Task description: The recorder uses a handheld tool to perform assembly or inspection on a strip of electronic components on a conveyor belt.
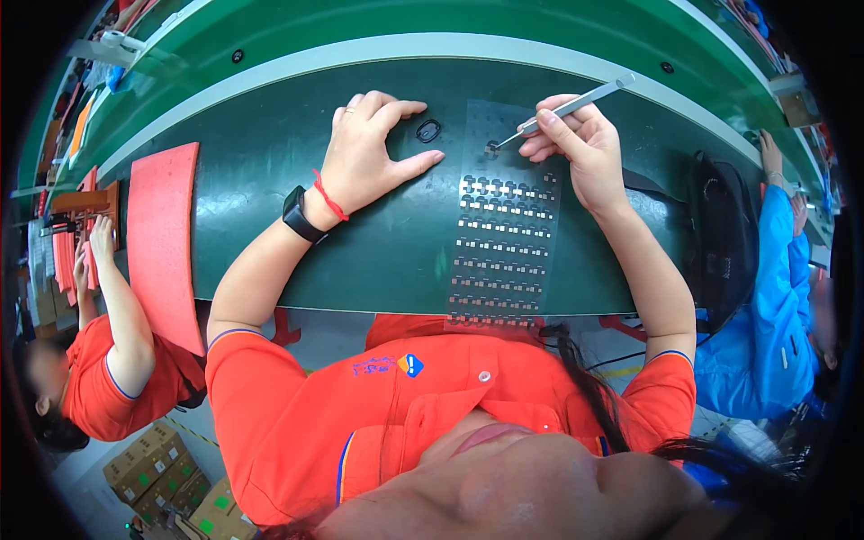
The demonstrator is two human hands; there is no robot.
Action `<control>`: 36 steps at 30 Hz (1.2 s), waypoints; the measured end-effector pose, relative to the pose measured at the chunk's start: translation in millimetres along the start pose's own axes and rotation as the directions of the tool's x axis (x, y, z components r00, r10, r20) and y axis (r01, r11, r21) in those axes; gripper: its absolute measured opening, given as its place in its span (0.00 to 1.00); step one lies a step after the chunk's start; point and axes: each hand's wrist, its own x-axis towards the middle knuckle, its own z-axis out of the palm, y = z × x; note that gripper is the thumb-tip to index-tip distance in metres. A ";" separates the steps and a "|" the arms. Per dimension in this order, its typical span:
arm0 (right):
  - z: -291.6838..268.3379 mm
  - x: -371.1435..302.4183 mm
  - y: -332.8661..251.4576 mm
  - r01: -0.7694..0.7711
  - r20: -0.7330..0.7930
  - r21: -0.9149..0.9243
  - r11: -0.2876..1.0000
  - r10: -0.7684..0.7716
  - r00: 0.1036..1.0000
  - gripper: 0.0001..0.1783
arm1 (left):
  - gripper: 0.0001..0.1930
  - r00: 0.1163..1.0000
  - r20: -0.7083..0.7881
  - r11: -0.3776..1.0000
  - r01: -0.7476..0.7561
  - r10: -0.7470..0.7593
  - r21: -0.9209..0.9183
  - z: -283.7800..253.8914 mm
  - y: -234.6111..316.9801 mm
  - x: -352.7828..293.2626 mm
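Metal tweezers (585,102) are gripped between the thumb and fingers of my right hand (580,144). Their tip meets a small dark piece (491,149) on the upper part of a clear plastic sheet (481,117). Rows of small black-and-pale stickers (499,225) cover the lower part of that sheet, which reaches past the table's near edge. My left hand (371,139) rests on the green table with thumb and forefinger spread apart, holding nothing. Just right of its fingers lies a small black oval ring-like part (428,131).
A pink foam sheet (162,234) lies at the table's left end. On the right sits a black bag (724,238) with a strap. A raised pale ledge (378,47) runs along the back. People in red (117,351) and blue (765,306) work on either side; cartons (162,468) stand lower left.
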 end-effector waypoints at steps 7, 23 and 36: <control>16.3 13.5 -4.0 0.001 0.014 -0.039 0.999 0.000 1.000 0.13 | 0.19 1.000 0.002 0.998 0.027 -0.027 0.048 5.7 -1.1 -1.4; 41.7 32.1 17.2 -0.051 -0.008 0.012 0.999 0.051 0.999 0.14 | 0.18 0.979 0.158 0.965 0.161 -0.129 -0.209 0.5 0.2 -1.3; 43.9 30.3 22.9 0.010 0.041 -0.030 0.999 -0.009 0.999 0.12 | 0.15 0.974 0.162 0.956 0.192 -0.158 -0.221 1.4 0.3 0.5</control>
